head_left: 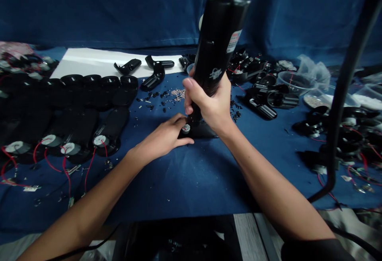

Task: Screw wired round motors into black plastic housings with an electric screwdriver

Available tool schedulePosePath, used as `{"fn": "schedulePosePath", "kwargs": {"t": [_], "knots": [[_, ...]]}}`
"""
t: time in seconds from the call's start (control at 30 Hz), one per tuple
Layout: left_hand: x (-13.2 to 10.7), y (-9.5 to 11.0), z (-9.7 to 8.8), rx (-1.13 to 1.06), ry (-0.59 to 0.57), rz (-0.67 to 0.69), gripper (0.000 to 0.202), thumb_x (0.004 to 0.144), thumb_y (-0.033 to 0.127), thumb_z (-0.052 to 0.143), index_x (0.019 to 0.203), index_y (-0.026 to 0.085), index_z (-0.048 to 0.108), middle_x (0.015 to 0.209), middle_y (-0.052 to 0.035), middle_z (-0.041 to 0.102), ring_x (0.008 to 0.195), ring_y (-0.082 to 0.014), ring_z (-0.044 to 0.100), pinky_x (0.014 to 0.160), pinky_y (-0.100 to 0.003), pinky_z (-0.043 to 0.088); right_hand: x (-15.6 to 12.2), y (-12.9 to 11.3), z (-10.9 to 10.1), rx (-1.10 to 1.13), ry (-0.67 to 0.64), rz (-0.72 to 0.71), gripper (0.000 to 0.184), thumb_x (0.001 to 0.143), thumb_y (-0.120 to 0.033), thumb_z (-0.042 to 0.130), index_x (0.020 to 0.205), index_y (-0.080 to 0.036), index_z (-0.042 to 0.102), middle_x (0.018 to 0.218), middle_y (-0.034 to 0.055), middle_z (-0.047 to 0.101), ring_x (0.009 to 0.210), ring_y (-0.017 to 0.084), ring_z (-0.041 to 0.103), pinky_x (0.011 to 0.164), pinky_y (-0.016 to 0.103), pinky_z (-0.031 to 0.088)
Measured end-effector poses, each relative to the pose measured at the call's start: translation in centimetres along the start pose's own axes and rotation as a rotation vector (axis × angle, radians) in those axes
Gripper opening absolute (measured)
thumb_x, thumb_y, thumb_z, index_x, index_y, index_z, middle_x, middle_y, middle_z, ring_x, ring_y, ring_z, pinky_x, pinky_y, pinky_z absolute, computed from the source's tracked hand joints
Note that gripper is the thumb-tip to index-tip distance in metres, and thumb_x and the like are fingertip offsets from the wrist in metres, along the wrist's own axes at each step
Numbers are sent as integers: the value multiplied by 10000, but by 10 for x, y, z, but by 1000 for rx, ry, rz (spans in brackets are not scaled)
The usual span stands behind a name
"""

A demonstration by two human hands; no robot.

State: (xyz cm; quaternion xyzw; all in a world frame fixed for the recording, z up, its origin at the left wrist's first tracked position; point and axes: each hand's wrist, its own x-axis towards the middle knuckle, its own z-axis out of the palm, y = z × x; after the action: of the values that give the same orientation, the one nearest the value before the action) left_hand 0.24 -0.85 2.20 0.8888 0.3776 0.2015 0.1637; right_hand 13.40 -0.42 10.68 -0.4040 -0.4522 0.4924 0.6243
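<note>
My right hand is wrapped round a black electric screwdriver, which hangs from a metal ring at its top and tilts slightly. Its lower end points down at a black plastic housing lying on the blue cloth. My left hand grips the left end of that housing, thumb on the near side and fingers on the far side. Between thumb and fingers shows a small grey-white motor. The screwdriver's tip is hidden behind my right hand and the housing.
Rows of black housings with motors and red wires lie at left. Small screws and black bits are scattered behind my hands. Black shells lie at the back, plastic tubs at right. A thick black cable hangs at right.
</note>
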Motion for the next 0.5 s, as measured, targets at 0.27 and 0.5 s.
{"fn": "schedulePosePath", "kwargs": {"t": [0.27, 0.5], "knots": [[0, -1, 0, 12, -10, -1, 516, 832, 430, 625, 1245, 173, 453, 1254, -115, 493, 1131, -281, 529, 962, -403, 453, 5, 10, -9, -196, -170, -153, 362, 713, -494, 667, 942, -263, 507, 604, -72, 588, 527, 87, 612, 537, 214, 535], [1, 1, -2, -1, -28, -23, 573, 820, 427, 642, 1293, 184, 429, 1307, -113, 468, 1174, -284, 501, 997, -402, 430, 11, 14, -14, -358, -267, -227, 454, 768, -589, 567, 1066, -264, 460, 744, -23, 630, 675, 137, 659, 623, 267, 549]]}}
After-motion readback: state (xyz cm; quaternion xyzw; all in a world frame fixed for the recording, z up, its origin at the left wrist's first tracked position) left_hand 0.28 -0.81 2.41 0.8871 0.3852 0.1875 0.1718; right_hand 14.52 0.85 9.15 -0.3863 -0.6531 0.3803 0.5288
